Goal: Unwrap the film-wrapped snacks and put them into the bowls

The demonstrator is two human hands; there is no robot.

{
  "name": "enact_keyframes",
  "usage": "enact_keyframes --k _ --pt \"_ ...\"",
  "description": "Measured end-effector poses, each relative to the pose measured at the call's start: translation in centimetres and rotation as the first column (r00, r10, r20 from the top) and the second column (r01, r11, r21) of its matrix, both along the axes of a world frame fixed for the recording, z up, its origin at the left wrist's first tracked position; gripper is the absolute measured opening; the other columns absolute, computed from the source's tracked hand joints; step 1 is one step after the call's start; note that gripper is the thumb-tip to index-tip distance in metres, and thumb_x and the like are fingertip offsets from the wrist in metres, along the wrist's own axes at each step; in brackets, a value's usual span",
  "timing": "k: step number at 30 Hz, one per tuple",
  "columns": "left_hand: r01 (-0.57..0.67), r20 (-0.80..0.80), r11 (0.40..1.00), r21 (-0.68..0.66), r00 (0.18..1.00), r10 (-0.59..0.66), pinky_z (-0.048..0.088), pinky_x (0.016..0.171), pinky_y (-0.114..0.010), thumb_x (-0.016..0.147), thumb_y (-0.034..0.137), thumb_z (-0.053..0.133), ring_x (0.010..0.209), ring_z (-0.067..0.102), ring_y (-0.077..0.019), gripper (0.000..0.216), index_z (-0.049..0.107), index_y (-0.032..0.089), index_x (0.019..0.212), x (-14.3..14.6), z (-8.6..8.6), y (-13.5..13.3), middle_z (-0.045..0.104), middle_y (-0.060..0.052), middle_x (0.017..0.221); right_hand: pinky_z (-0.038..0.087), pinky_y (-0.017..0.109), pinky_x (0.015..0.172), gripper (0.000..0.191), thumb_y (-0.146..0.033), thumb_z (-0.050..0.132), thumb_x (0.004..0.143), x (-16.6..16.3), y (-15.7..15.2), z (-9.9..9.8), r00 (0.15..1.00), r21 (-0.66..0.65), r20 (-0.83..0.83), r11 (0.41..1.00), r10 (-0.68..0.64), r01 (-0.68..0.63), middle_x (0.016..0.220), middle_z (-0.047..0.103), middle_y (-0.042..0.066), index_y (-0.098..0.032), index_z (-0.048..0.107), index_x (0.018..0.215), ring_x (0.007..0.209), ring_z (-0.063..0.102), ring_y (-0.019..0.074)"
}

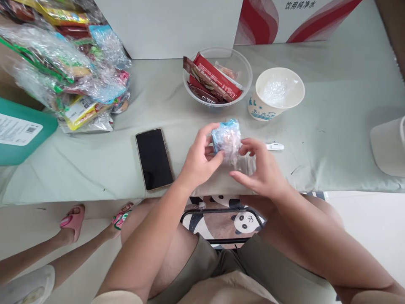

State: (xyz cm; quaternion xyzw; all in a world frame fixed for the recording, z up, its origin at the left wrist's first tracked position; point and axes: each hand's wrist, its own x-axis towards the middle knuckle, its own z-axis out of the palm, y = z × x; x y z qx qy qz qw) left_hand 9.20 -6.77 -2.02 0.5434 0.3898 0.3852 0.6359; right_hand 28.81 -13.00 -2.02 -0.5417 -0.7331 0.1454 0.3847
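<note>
My left hand [203,158] is closed on a small blue-and-clear plastic snack packet [227,137], thumb in front and fingers behind its left side. What is inside the packet looks pinkish but is blurred by the crinkled film. My right hand [262,166] is at the packet's right side, its thumb and fingers spread apart. Its fingertips are close to the packet's edge; whether they touch it I cannot tell. A clear crumpled piece of film [247,164] shows between the right thumb and fingers, seemingly on the cloth. A white pen-like tool [275,146] lies partly behind the right hand.
Beyond my hands are a clear plastic bowl [246,78] of wrapped bars and a paper cup [265,112] holding clear film. A phone [154,159] lies left, near piled snack packets [85,80] and a green container [25,139]. Another person's feet [71,223] show at lower left.
</note>
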Motion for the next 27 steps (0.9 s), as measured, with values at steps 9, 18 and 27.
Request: enact_keyframes --k 9,18,27 --pt "-0.019 0.141 0.985 -0.171 0.989 0.043 0.056 0.075 -0.030 0.080 0.036 0.084 0.084 0.070 -0.0176 0.077 0.042 0.035 0.146 0.5 0.3 -0.2 0.073 -0.002 0.106 0.044 0.027 0.059 0.010 -0.024 0.062 0.091 0.1 0.2 0.7 0.800 -0.317 -0.557 0.948 -0.221 0.041 0.081 0.058 0.000 -0.025 0.062 0.101 0.066 0.053 0.0125" --pt "0.322 0.496 0.755 -0.571 0.868 0.005 0.065 0.079 -0.042 0.080 0.041 0.082 0.096 0.071 -0.0234 0.061 0.053 0.038 0.133 1.0 1.1 -0.2 0.067 0.000 0.117 0.042 0.026 0.058 0.014 -0.026 0.065 0.092 -0.3 -0.2 1.1 0.572 -0.290 -0.815 0.921 -0.095 -0.261 0.081 0.056 -0.002 -0.028 0.062 0.106 0.065 0.050 0.0121" --pt "0.017 0.177 0.892 -0.452 0.982 0.071 0.060 0.068 -0.030 0.081 0.026 0.077 0.089 0.066 -0.0184 0.074 0.043 0.045 0.143 1.1 0.6 -0.1 0.064 0.000 0.120 0.051 0.030 0.069 0.013 -0.025 0.054 0.093 0.6 0.1 0.3 0.766 -0.309 -0.550 0.933 -0.334 0.185 0.081 0.056 0.000 -0.026 0.061 0.104 0.072 0.058 0.0146"
